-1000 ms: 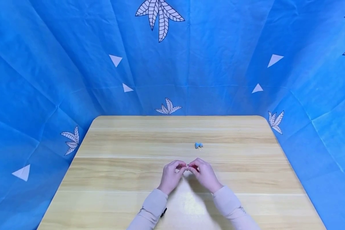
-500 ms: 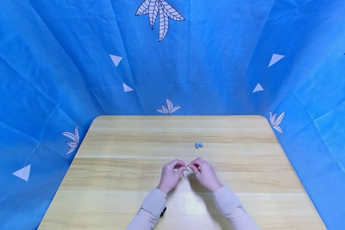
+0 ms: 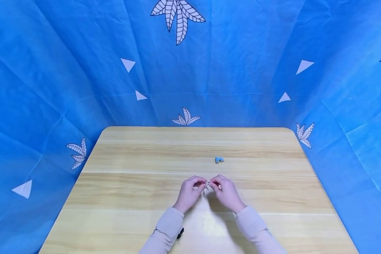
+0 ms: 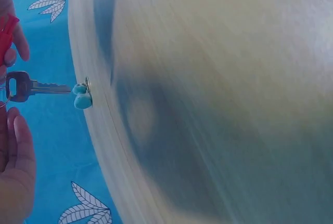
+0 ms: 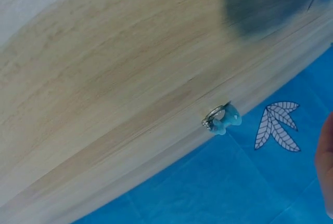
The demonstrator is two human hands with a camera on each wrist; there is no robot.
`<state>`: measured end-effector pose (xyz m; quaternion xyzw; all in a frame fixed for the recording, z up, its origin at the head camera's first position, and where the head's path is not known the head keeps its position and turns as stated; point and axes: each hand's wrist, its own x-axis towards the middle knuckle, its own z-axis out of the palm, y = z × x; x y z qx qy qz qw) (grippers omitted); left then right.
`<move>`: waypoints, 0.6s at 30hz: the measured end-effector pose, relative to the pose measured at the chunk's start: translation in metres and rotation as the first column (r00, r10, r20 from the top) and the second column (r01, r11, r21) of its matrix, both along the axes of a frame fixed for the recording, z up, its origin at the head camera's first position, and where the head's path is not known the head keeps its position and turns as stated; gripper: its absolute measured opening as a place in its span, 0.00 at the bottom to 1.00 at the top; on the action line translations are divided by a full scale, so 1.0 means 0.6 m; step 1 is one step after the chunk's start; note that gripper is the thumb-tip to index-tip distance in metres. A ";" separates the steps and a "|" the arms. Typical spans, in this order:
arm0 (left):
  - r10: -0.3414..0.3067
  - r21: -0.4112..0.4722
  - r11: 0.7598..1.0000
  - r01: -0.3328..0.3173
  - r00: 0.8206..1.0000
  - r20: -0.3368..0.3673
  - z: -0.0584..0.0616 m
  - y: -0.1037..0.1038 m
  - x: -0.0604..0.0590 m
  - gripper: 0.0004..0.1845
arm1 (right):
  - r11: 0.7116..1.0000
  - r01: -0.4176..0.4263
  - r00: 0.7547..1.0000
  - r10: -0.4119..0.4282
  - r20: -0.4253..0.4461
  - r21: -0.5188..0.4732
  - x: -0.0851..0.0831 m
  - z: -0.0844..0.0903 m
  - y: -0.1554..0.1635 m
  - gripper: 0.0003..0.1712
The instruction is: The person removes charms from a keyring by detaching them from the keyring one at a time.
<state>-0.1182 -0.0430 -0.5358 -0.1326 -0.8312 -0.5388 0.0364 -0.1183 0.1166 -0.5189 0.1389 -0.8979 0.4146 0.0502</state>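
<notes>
Both hands meet above the middle of the table. In the head view the left hand (image 3: 188, 194) pinches a thin metal key ring (image 4: 3, 101), mostly cut off at the left wrist view's edge. A silver key (image 4: 44, 87) with a dark bow hangs from it between the hands. The right hand (image 3: 226, 193) holds a small red piece (image 4: 7, 36) in its curled fingers, its fingertips close to the ring. Beyond the hands lies a light blue bow-shaped charm (image 3: 219, 159) with its own metal ring (image 5: 214, 113). The fingertip contact is too small to make out fully.
A small black object (image 3: 180, 233) lies beside the left sleeve. The wooden table (image 3: 130, 197) has rounded far corners, and a blue patterned cloth (image 3: 241, 70) hangs around its back and sides.
The fingertips parted slightly half a second ago and are now close together again, with the key turned a little between them. The charm has stayed put.
</notes>
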 end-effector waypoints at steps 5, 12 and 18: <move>-0.003 -0.072 0.997 0.004 1.000 0.004 0.008 0.004 0.003 0.07 | 0.999 -0.035 0.999 0.035 -0.009 0.002 0.001 -0.003 0.002 0.02; 0.044 -0.125 0.990 -0.060 0.991 -0.126 0.005 0.006 0.003 0.04 | 0.999 -0.046 0.999 0.046 -0.021 -0.002 0.001 -0.005 0.001 0.03; 0.093 -0.071 0.992 -0.109 0.976 -0.199 -0.003 0.006 0.001 0.04 | 0.999 -0.029 1.000 0.029 0.005 -0.017 -0.001 -0.004 -0.001 0.02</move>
